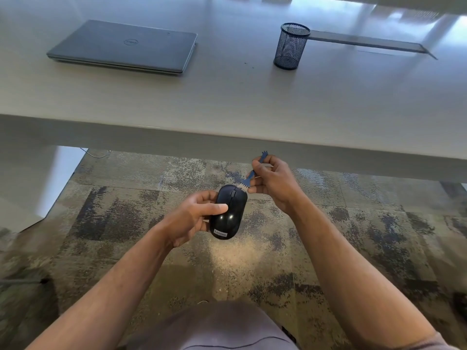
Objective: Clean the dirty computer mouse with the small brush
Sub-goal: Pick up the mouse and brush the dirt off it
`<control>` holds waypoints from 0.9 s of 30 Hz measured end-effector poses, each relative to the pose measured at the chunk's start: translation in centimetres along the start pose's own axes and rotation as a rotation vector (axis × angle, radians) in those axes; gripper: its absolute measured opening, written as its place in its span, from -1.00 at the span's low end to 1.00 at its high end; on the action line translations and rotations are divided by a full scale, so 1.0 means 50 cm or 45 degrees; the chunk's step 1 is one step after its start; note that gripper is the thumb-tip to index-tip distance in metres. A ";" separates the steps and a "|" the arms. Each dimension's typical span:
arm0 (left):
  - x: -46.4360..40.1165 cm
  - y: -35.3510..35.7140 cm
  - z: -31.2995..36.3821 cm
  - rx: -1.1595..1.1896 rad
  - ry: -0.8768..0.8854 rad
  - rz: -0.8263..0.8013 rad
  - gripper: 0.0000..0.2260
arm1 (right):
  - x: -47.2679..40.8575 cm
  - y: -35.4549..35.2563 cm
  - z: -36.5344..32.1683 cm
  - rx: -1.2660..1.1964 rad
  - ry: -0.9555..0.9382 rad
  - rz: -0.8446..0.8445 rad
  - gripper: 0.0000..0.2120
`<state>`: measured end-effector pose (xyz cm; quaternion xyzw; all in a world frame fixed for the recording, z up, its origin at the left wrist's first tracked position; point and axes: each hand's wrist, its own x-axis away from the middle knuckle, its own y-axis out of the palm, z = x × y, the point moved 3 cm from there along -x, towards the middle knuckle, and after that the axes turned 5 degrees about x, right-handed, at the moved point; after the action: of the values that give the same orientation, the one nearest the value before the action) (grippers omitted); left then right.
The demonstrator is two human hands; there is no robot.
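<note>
Brushing underway, unfinished. Left hand (194, 218) gripped black Lenovo mouse (229, 213) above carpet. Right hand (273, 183) pinched small blue brush (249, 178), bristles touching mouse's front edge at 1 o'clock; body seemingly unbrushed.

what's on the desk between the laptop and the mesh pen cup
Nothing but bare desk, apart from a few dark specks near the mesh pen cup; the head view shows the closed laptop well apart from it.

Counter (227, 97): pale, fills upper frame.
Laptop (123, 46): grey, lid closed, at 11 o'clock.
Pen cup (292, 46): dark mesh, upright, at 1 o'clock.
Floor (126, 210): mottled carpet below counter edge.
</note>
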<state>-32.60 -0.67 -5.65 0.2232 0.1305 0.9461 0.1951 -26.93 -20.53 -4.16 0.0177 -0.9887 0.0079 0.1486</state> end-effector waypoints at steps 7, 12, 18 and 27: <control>0.000 -0.004 -0.006 0.013 -0.009 0.011 -0.67 | 0.010 -0.028 0.008 0.073 0.119 -0.109 -0.89; -0.002 0.001 -0.002 -0.013 -0.020 -0.016 -0.61 | 0.000 -0.031 -0.007 -0.005 0.004 0.064 -0.90; -0.002 0.004 0.003 0.008 -0.013 -0.008 -0.57 | 0.001 0.005 -0.009 0.011 -0.015 0.056 -0.88; 0.005 -0.004 -0.003 0.032 -0.001 0.002 -0.60 | 0.033 -0.011 0.012 -0.026 0.075 -0.018 -0.95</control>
<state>-32.80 -0.39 -5.74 0.2261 0.1420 0.9444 0.1916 -28.65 -21.13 -4.25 0.0228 -0.9838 -0.0026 0.1778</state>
